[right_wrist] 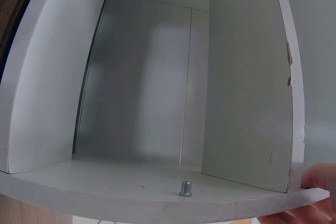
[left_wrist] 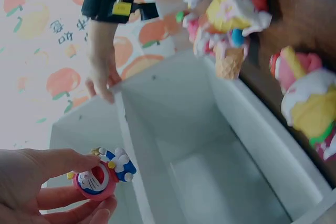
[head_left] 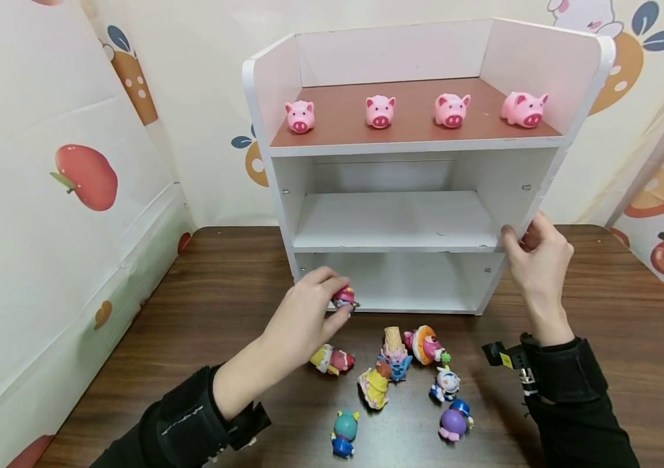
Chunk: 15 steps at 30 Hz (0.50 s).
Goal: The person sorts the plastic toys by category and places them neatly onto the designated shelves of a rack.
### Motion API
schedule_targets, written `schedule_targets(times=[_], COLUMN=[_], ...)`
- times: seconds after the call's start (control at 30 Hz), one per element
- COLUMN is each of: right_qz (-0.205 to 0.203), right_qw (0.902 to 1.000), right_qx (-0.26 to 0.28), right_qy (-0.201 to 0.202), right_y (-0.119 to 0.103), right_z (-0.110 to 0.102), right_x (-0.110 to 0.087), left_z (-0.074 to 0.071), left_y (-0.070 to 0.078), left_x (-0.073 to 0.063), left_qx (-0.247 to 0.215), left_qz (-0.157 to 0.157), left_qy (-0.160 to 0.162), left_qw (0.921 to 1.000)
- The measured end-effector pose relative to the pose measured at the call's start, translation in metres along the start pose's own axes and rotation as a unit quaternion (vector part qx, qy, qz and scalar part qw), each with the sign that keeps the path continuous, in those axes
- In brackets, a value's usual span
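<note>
My left hand (head_left: 303, 315) pinches a small pink, blue and white cat figurine (left_wrist: 100, 182) between thumb and fingers. In the head view this hand is in front of the bottom compartment's left part, overlapping the frame. My right hand (head_left: 538, 263) grips the right side panel (right_wrist: 121, 207) of a white toy shelf unit (head_left: 396, 218), thumb by its front edge at middle-shelf height. Several pink pig figurines (head_left: 380, 112) stand spaced in a row on the brown top shelf. The middle shelf and bottom compartment hold nothing visible.
Several figurines lie on the brown wooden table (head_left: 221, 286) before the unit: a yellow-dressed one (head_left: 374, 386), an ice-cream-cone one (head_left: 393, 351), a teal-headed one (head_left: 344, 434), a purple-and-blue one (head_left: 455, 420). A metal peg (right_wrist: 186, 188) sticks out inside the side panel. Fruit-patterned walls surround the table.
</note>
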State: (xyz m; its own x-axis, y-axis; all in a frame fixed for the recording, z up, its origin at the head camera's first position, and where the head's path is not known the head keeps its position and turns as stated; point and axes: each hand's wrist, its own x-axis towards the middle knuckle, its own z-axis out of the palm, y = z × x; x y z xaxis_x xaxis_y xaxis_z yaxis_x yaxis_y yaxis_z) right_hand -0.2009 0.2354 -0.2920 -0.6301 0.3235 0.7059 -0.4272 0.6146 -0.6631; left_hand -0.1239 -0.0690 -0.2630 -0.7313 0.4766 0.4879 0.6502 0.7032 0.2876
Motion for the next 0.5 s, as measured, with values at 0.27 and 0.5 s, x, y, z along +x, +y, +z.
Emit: schedule_targets(times=[0.27,0.5], right_qz=[0.003,0.011], right_qw=[1.0000,0.9999], right_qx=[-0.001,-0.002], right_qy=[0.001,-0.003], right_y=[0.000,0.001], right_z=[0.000,-0.001], right_x=[0.001,0.000], left_z=[-0.013,-0.022], left_y=[-0.009,-0.016], left_x=[0.024,0.047], left_qx=[0.016,0.028], left_qz=[-0.027,-0.053], left_qy=[0.026,0.018], left_qw=[0.9992,0.9981])
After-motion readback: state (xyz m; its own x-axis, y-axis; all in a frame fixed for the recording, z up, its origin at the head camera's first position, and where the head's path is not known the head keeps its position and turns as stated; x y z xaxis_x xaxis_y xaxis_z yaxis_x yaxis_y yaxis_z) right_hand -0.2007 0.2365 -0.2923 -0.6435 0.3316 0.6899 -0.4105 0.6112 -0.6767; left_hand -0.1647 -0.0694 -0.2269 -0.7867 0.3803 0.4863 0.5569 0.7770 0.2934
